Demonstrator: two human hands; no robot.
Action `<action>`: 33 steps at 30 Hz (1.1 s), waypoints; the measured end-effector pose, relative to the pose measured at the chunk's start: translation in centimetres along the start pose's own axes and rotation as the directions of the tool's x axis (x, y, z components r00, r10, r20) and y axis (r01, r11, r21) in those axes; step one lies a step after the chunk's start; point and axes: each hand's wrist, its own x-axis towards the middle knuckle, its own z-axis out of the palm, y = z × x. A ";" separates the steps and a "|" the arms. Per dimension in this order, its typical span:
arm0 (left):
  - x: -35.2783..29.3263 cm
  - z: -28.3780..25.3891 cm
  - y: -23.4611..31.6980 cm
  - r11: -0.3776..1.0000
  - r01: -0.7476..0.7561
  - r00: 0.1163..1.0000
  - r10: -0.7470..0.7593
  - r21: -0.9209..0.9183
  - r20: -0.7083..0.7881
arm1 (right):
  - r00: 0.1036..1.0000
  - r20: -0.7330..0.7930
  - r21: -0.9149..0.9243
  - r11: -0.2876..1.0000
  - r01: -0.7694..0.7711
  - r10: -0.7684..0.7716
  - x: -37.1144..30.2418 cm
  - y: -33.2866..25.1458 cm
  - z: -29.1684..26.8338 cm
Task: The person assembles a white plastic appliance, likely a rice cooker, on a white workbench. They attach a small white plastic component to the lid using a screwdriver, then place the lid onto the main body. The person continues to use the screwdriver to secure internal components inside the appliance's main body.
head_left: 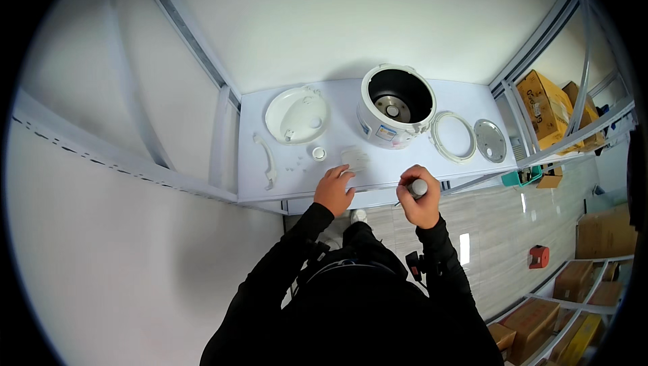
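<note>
My right hand point(420, 205) is closed around a screwdriver point(418, 187) just off the table's front edge; its round grey handle end faces up and a thin shaft shows beside the fingers. My left hand point(333, 189) reaches over the front edge with fingers spread, fingertips at a flat whitish part point(356, 159). Whether they touch it I cannot tell. Left of that lie a small round white cap point(318, 154) and several tiny pieces point(297, 163), too small to make out. A curved white handle point(267, 161) lies farther left.
Behind stands a white rice cooker body point(388, 133), open at the top with a dark inside. A white lid shell point(280, 113) lies at the back left. To the right are a pale ring point(439, 143) and a round metal plate point(491, 141). Metal frame posts flank the table point(250, 190).
</note>
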 end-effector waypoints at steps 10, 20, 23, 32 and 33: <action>4.4 3.2 2.0 0.985 0.079 0.985 -0.053 0.153 -0.165 | 0.998 -0.027 -0.040 0.997 -0.060 0.059 0.7 1.3 -7.0; 6.1 1.9 0.4 0.911 0.349 0.808 -0.412 -0.222 -0.421 | 0.985 0.170 0.029 0.999 0.015 -0.020 5.5 4.1 -8.1; 5.4 0.7 -0.7 0.906 0.367 0.772 -0.423 -0.210 -0.475 | 0.951 0.300 0.054 0.996 0.067 -0.080 6.6 3.6 -6.2; 6.1 -7.5 -10.9 0.699 0.706 0.566 -0.653 -0.112 -0.503 | 0.941 0.332 0.109 0.993 0.037 -0.071 9.6 2.6 -0.2; 6.1 -7.8 -12.3 0.690 0.720 0.573 -0.652 -0.074 -0.497 | 0.940 0.333 0.102 0.994 0.046 -0.077 10.1 2.3 0.6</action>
